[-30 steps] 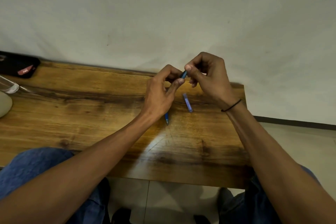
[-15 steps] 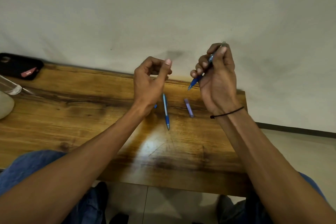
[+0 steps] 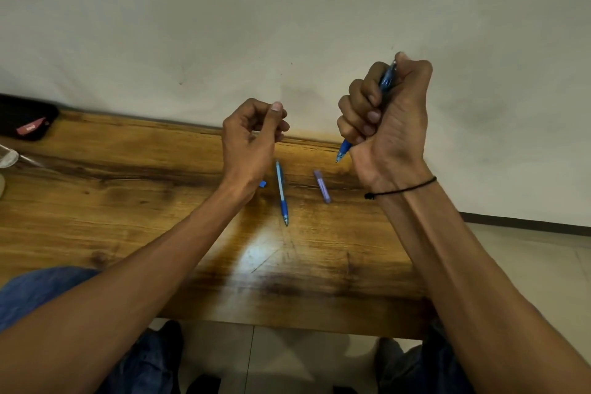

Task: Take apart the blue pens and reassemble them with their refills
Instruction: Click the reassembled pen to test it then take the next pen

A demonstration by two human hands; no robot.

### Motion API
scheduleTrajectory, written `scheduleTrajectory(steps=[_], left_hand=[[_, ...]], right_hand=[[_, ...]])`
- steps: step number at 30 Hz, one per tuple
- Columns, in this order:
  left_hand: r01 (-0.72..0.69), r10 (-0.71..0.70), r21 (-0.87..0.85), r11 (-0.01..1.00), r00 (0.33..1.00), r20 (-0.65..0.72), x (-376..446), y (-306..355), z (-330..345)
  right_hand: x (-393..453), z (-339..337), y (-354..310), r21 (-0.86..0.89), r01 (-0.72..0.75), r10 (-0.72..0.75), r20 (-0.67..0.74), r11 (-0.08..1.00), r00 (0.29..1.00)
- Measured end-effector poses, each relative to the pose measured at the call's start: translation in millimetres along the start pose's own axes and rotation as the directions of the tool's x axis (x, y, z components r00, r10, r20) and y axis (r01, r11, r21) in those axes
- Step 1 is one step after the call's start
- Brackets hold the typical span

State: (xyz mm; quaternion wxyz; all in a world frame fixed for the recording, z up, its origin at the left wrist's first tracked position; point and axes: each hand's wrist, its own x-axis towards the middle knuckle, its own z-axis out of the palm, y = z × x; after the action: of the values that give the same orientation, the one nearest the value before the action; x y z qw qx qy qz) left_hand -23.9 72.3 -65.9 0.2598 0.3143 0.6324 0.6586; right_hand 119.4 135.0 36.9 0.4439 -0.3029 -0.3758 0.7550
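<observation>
My right hand (image 3: 385,121) is raised above the table's far right corner, closed in a fist on a blue pen (image 3: 344,148). The pen's tip points down and its top sticks out by my thumb. My left hand (image 3: 251,141) hovers over the table with curled fingers and the thumb pressed to the forefinger; nothing shows between them. A second blue pen (image 3: 281,192) lies on the wooden table (image 3: 128,201) between my hands, tip toward me. A short purple pen piece (image 3: 322,186) lies to its right. A small blue piece (image 3: 262,184) peeks out beside my left wrist.
A black case (image 3: 25,121) with a red label sits at the table's far left, and a clear object (image 3: 8,157) lies below it at the frame's edge. A plain wall stands right behind the table. Tiled floor lies to the right.
My hands were together on one pen over the table. They have come apart: the right hand rose to the right with the pen in a fist, and the left hand lifted away leftward.
</observation>
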Motion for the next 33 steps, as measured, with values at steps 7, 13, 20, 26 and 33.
scheduleTrajectory(steps=[7, 13, 20, 26, 33], left_hand=[[0.001, -0.001, 0.020, 1.000, 1.000, 0.004, -0.9, 1.0, 1.0], [0.001, -0.001, 0.025, 1.000, 1.000, 0.012, -2.2, -0.3, 1.6], [0.006, -0.006, 0.025, 1.000, 1.000, 0.017, -2.8, -0.9, 2.0], [0.007, -0.008, 0.028, 1.000, 1.000, 0.019, -3.1, -1.2, 3.0], [-0.002, 0.001, 0.031, 1.000, 1.000, 0.018, -2.7, -1.1, 3.1]], right_hand=[[-2.1, 2.8, -1.0, 0.012, -0.044, 0.044, -0.006, 0.999, 0.999], [-2.4, 3.7, -1.5, 0.009, -0.049, 0.049, -0.020, 0.999, 0.999], [-2.1, 3.3, -2.4, 0.012, -0.045, 0.045, -0.037, 0.999, 0.998], [-1.9, 2.8, -3.0, 0.015, -0.042, 0.043, -0.036, 0.999, 0.998], [-0.3, 2.8, -3.1, 0.038, -0.047, 0.048, -0.043, 0.998, 0.998]])
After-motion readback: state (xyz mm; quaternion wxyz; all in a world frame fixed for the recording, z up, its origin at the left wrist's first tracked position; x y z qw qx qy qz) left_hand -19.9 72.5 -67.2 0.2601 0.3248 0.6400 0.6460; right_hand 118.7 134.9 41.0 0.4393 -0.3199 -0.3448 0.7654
